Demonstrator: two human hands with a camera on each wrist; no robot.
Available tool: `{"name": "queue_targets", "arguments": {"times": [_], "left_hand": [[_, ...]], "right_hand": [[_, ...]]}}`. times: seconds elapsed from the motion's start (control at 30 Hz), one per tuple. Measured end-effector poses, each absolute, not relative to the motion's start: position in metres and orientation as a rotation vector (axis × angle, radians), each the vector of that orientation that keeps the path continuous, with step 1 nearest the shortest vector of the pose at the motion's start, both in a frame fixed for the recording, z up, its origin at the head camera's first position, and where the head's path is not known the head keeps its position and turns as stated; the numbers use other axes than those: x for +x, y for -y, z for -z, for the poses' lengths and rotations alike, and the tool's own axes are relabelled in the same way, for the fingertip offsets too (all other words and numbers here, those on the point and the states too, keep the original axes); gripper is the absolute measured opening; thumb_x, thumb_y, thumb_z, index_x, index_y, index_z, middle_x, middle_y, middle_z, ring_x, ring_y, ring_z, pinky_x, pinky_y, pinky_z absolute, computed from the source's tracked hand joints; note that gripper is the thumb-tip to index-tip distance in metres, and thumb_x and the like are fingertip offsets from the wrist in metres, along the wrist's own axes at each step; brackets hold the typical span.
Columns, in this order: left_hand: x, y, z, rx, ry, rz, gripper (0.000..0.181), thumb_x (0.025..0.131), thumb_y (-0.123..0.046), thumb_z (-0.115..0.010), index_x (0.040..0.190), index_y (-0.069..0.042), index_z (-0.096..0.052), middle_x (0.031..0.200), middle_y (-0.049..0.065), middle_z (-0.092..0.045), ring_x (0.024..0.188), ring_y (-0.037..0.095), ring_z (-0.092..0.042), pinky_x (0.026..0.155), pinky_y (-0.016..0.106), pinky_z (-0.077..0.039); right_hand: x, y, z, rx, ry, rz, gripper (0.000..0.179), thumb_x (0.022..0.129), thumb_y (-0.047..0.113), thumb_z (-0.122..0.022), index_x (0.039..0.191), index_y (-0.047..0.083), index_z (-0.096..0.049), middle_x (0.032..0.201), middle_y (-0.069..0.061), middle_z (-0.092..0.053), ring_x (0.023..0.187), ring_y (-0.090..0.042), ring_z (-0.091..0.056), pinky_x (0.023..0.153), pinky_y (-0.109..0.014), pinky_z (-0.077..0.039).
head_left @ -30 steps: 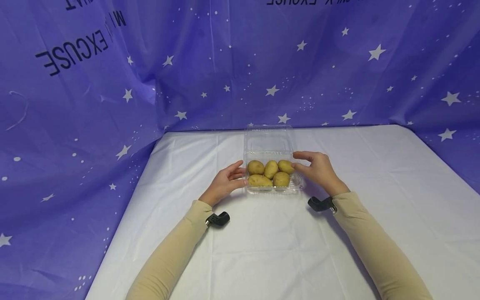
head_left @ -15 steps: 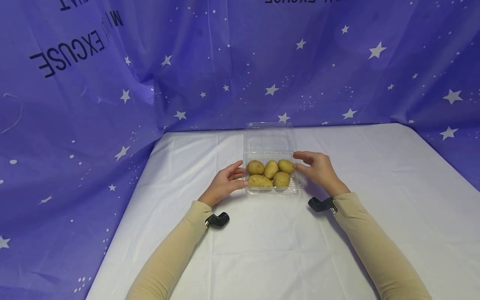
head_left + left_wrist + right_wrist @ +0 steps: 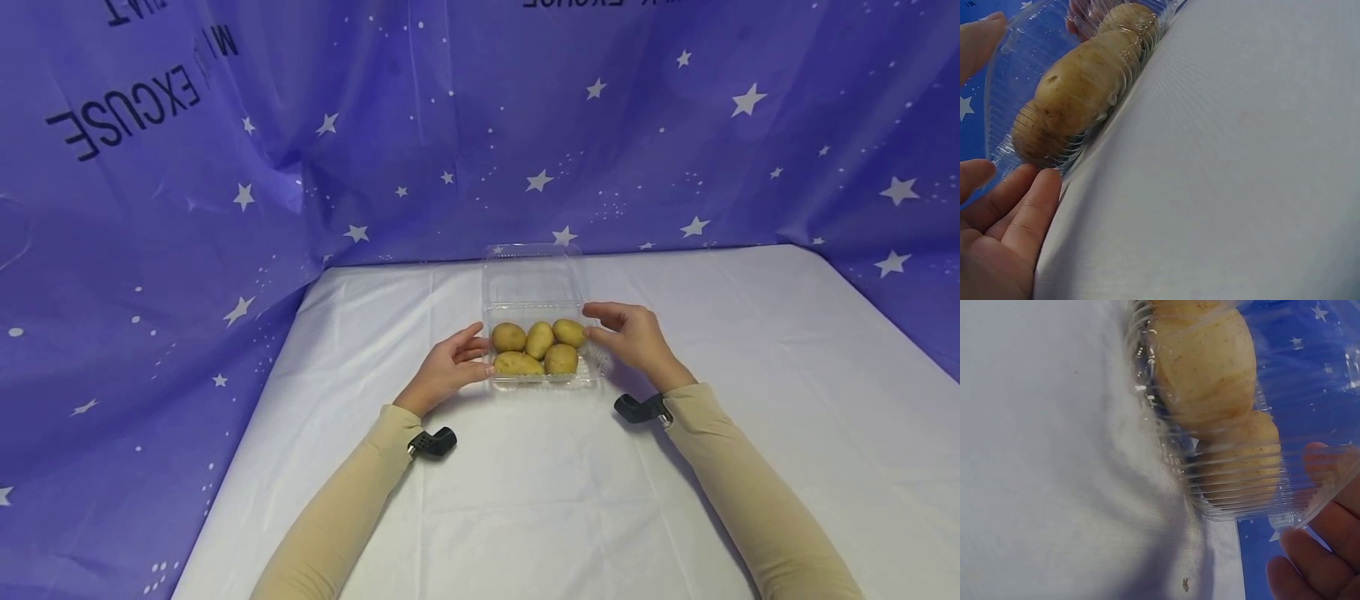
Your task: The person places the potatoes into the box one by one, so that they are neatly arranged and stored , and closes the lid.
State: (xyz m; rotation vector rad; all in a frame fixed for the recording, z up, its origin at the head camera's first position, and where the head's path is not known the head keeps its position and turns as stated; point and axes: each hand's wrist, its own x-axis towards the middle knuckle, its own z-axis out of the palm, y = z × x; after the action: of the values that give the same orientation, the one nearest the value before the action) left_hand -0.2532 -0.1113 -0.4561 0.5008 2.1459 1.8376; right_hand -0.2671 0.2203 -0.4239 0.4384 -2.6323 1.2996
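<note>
A clear plastic clamshell container (image 3: 588,367) stands on the table with its lid (image 3: 532,275) raised at the back. Several yellow potatoes (image 3: 561,360) lie in its base in two rows. At the left side is my left hand (image 3: 442,373), its fingers fairly straight and the fingertips (image 3: 1042,187) right at the lower corner of the ribbed wall. My right hand (image 3: 633,337) grips the right side of the container, where a fingertip (image 3: 1317,456) shows through the clear wall and the other fingers curl outside it. Through the ribbed plastic, two potatoes (image 3: 1207,362) are visible in the right wrist view.
A white cloth (image 3: 525,517) covers the table. Behind and to the left hangs a purple-blue curtain (image 3: 450,125) with white stars and black lettering. A black wrist camera (image 3: 433,442) is worn on the left sleeve and another black camera (image 3: 641,408) on the right.
The head view has shifted slightly, and the raised lid's top edge sits a little higher than a second ago. Both hands and the potatoes keep their places.
</note>
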Motion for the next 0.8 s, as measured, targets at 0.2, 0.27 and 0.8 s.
{"name": "queue_targets", "arguments": {"times": [0.2, 0.27, 0.8], "left_hand": [[-0.2535, 0.1117, 0.4571, 0.501, -2.139, -1.843, 0.085, 0.088, -0.006, -0.074, 0.160, -0.004, -0.029, 0.150, 0.022, -0.052, 0.140, 0.038, -0.050, 0.119, 0.044, -0.042], [-0.2538, 0.1117, 0.4568, 0.498, -2.137, -1.842, 0.086, 0.088, -0.005, -0.075, 0.160, -0.004, -0.029, 0.150, 0.022, -0.052, 0.141, 0.038, -0.049, 0.120, 0.044, -0.042], [-0.2618, 0.1100, 0.4543, 0.333, -2.009, -1.996, 0.056, 0.108, -0.019, -0.048, 0.158, 0.001, -0.030, 0.149, 0.028, -0.051, 0.135, 0.038, -0.055, 0.098, 0.026, -0.058]], "right_hand": [[-0.2692, -0.2203, 0.4245, 0.435, 2.634, -1.313, 0.038, 0.090, 0.006, -0.075, 0.126, -0.005, -0.069, 0.124, -0.025, -0.071, 0.116, -0.044, -0.068, 0.099, -0.041, -0.056], [-0.2702, -0.2205, 0.4253, 0.435, 2.631, -1.317, 0.038, 0.090, 0.006, -0.075, 0.126, -0.005, -0.069, 0.124, -0.025, -0.071, 0.116, -0.043, -0.068, 0.099, -0.040, -0.056], [-0.2750, -0.2227, 0.4277, 0.365, 2.534, -1.422, 0.035, 0.094, 0.009, -0.072, 0.125, -0.005, -0.069, 0.118, -0.023, -0.073, 0.098, -0.006, -0.075, 0.087, -0.011, -0.056]]}}
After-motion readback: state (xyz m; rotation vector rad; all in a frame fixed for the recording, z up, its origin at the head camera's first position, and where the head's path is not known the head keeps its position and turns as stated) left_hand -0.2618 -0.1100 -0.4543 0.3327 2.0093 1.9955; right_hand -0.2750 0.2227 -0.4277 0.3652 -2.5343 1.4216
